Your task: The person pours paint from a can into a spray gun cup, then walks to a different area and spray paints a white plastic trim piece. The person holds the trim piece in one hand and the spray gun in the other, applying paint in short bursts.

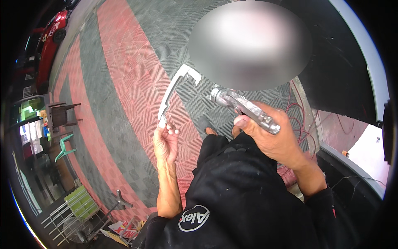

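Note:
My left hand [166, 141] pinches the lower end of a white car door handle [168, 92] and holds it upright above the floor. The handle is a long curved bar with a hooked upper end. To its right, my right hand [271, 135] wraps round what looks like a silver spray gun [244, 106], scuffed or smeared with paint. Its nozzle end points left toward the door handle, without touching it. A large blurred patch covers the area just above the gun and hides whatever is there.
Red and grey ribbed tiles [124, 50] cover the floor. At left stand a brown chair [60, 115], a green stool [64, 148] and a red car [52, 45]. A fan [76, 229] and metal rack are lower left. Red hose [304, 133] lies at right beside a black panel [336, 62].

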`<action>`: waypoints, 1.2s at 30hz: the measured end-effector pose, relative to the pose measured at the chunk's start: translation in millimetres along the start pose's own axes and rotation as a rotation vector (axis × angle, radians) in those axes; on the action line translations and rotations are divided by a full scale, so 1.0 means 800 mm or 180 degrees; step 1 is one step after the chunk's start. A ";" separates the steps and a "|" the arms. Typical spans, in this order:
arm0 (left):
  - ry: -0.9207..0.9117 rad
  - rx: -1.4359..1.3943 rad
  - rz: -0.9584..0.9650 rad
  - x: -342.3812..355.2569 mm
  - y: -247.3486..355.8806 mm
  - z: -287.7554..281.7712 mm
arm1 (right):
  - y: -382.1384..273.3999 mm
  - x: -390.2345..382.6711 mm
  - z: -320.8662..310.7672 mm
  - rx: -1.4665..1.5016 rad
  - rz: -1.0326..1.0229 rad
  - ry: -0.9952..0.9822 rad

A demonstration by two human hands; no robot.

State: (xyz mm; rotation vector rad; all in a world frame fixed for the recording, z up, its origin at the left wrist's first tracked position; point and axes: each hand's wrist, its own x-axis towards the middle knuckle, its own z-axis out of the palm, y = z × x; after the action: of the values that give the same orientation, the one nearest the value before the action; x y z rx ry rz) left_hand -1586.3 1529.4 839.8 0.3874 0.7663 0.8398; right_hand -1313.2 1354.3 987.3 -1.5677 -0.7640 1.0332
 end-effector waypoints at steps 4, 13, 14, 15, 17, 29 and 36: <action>0.0305 -0.0190 -0.0059 -0.004 -0.007 0.018 | 0.009 0.008 0.033 0.0318 0.0272 0.0405; 0.0714 -0.0296 -0.0036 -0.006 -0.009 0.047 | 0.026 0.016 0.045 -0.0471 -0.0024 -0.0117; 0.0707 -0.0299 -0.0032 -0.006 -0.009 0.049 | 0.039 0.015 0.049 -0.0236 -0.0157 -0.0058; 0.0728 -0.0332 -0.0028 -0.006 -0.008 0.051 | 0.062 0.014 0.057 -0.0001 -0.0289 0.0002; 0.0764 -0.0403 -0.0005 -0.006 -0.005 0.050 | 0.062 0.017 0.060 0.0185 -0.0183 0.0118; 0.0289 -0.1006 -0.0157 -0.025 0.010 0.062 | 0.041 0.048 0.034 0.0371 0.0639 0.0184; 0.0121 -0.1044 -0.0217 -0.029 0.016 0.075 | 0.105 0.050 0.040 0.0351 -0.0995 -0.0287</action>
State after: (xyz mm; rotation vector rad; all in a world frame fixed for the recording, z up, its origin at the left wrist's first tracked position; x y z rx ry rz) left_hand -1558.6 1518.7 898.2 0.0532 0.6587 0.8928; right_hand -1328.7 1382.8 894.3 -1.2665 -0.9632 0.9027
